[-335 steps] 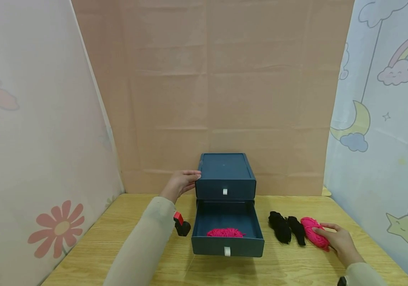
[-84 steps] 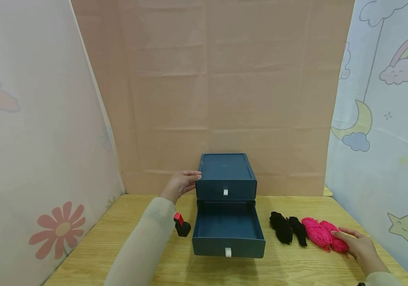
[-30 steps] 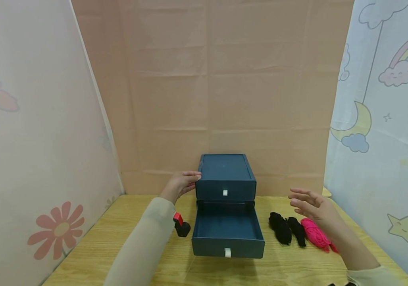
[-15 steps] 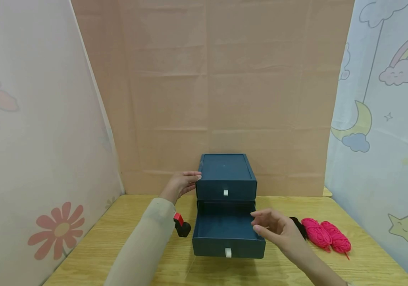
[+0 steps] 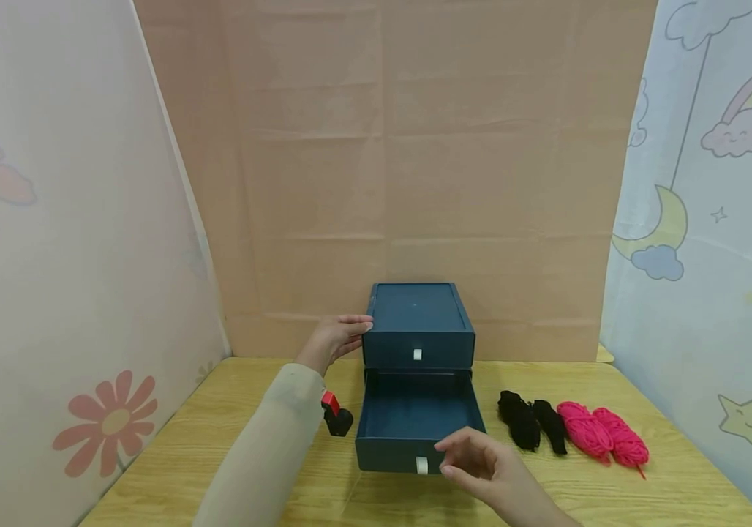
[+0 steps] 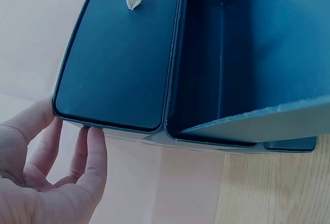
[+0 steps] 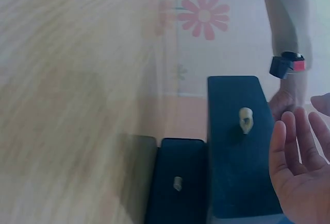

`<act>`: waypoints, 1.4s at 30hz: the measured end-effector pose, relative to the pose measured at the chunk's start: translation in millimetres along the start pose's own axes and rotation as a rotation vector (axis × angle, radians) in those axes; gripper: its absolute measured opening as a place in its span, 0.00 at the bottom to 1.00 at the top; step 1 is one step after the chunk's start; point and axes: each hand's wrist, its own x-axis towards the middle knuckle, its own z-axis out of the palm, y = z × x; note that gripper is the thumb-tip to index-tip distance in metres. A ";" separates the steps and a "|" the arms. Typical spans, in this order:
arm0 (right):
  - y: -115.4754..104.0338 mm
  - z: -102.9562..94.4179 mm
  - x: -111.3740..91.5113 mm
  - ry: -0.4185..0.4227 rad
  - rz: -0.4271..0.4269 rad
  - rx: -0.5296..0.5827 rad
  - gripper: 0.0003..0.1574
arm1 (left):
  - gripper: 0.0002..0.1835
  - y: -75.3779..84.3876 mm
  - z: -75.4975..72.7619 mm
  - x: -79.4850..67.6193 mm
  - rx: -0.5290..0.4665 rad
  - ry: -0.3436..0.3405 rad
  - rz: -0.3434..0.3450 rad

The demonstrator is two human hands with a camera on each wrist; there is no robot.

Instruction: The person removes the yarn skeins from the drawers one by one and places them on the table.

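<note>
A dark blue two-drawer unit (image 5: pixel 420 307) stands on the table, its upper drawer (image 6: pixel 116 54) pushed in. The lower drawer (image 5: pixel 422 410) is pulled out, its blue floor showing. My left hand (image 5: pixel 333 340) touches the unit's upper left front corner; in the left wrist view its fingertips press against the top edge and side. My right hand (image 5: pixel 491 472) is at the lower drawer's front right, loosely bent fingers close to the white pull tab (image 5: pixel 422 465), holding nothing. To the right lie two pink yarn skeins (image 5: pixel 585 430) and two black yarn skeins (image 5: pixel 519 420).
The wooden table (image 5: pixel 271 410) carries everything. A wrist camera (image 5: pixel 338 417) with a red part sits on my left wrist. Behind the unit hangs a brown paper backdrop (image 5: pixel 382 183); a patterned wall sheet (image 5: pixel 731 351) borders the right side.
Earlier, pink yarn lay in the lower drawer; now both pink skeins lie side by side on the table. My right hand let go and moved left to the drawer front. Left hand stayed.
</note>
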 end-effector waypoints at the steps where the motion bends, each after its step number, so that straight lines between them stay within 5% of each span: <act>1: 2.7 1.5 0.5 -0.011 0.009 0.003 0.20 | 0.12 0.1 0.0 0.1 -0.001 0.002 0.001; 14: 31.3 14.0 11.1 -0.068 -0.022 -0.069 0.16 | 0.12 1.1 0.1 0.7 -0.019 0.005 -0.004; 42: 30.5 21.6 20.3 -0.029 0.057 -0.023 0.15 | 0.12 0.9 0.6 0.0 -0.013 0.010 -0.001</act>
